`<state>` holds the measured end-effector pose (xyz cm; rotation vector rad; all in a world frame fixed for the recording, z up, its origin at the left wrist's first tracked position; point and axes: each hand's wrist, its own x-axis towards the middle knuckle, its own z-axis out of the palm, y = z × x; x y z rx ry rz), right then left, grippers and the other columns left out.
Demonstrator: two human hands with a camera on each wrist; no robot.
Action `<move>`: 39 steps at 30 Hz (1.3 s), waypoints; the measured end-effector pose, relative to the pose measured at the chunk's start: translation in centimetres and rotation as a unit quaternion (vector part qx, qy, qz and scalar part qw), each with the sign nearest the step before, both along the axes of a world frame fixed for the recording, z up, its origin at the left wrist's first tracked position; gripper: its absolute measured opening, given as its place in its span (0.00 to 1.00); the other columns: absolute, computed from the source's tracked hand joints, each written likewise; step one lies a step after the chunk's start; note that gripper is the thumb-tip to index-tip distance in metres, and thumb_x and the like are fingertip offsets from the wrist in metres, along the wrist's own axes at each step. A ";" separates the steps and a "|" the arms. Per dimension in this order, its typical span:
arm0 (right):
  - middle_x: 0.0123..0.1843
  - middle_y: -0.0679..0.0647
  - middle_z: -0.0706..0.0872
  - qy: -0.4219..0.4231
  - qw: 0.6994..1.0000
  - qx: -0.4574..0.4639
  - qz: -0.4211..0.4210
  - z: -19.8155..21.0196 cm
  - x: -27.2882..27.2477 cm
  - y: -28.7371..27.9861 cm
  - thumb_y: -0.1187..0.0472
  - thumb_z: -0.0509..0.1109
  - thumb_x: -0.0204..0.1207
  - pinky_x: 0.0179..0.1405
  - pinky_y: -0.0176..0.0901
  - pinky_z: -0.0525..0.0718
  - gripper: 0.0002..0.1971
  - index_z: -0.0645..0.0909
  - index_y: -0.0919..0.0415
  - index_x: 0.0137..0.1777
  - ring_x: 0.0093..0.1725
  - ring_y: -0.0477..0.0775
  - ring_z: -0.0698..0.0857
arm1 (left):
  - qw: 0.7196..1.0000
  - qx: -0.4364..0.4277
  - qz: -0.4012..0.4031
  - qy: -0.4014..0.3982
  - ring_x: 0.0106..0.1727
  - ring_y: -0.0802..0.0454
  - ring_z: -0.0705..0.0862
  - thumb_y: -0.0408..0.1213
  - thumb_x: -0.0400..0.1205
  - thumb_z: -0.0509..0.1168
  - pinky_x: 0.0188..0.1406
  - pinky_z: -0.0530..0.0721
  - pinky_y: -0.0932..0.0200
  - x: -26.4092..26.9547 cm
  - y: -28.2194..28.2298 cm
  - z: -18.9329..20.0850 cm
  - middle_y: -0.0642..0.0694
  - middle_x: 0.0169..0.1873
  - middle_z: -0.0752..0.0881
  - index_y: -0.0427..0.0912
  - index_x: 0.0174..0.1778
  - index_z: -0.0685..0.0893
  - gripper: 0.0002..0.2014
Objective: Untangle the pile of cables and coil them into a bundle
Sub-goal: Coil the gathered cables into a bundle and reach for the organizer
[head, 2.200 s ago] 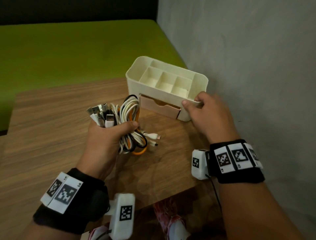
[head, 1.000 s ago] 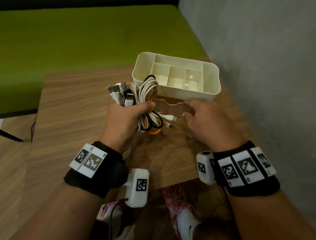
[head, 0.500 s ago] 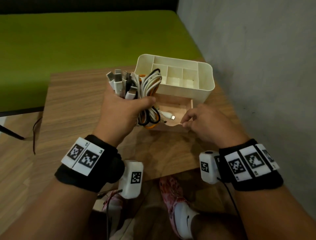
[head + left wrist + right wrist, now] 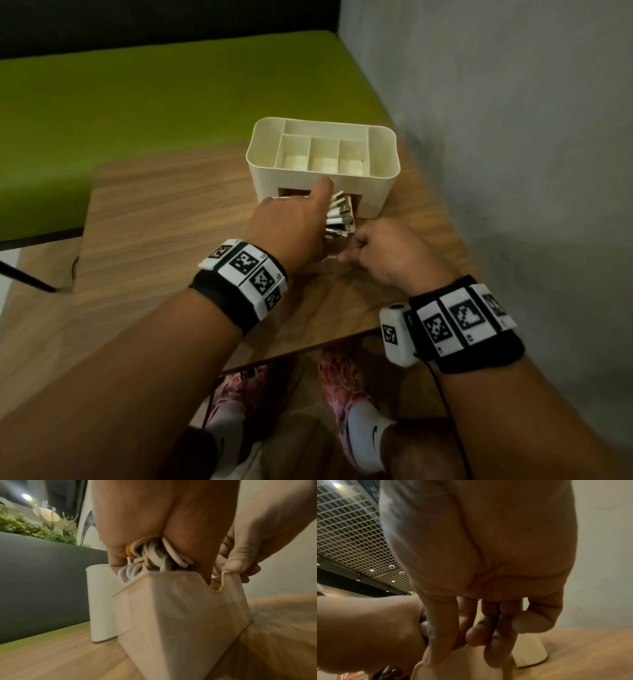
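Cable bundle [image 4: 337, 217], smooth white coils, left-gripped over plastic drawer [image 4: 180, 608].

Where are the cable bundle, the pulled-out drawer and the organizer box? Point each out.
cable bundle [image 4: 339, 216], head view, on the plug ends past the left hand.
drawer [image 4: 180, 612], left wrist view, on its front panel.
organizer box [image 4: 263, 171], head view, on its left outer wall.

hands [image 4: 291, 226]: 2 | cable bundle [image 4: 339, 219]: 1 | organizer [image 4: 380, 171]: 1 | drawer [image 4: 180, 608]: 1
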<state>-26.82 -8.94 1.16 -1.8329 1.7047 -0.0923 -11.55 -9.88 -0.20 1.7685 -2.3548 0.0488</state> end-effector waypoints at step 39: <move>0.80 0.55 0.74 -0.071 0.967 -0.215 0.119 -3.4 1.7 -0.1 0.66 0.69 0.83 0.68 0.15 0.58 0.18 0.79 0.66 0.72 0.77 0.48 0.74 | 0.984 0.149 -0.037 -0.088 0.87 0.42 0.41 0.40 0.89 0.42 0.86 0.43 0.48 2.7 5.5 -1.6 0.34 0.85 0.37 0.35 0.84 0.32 0.32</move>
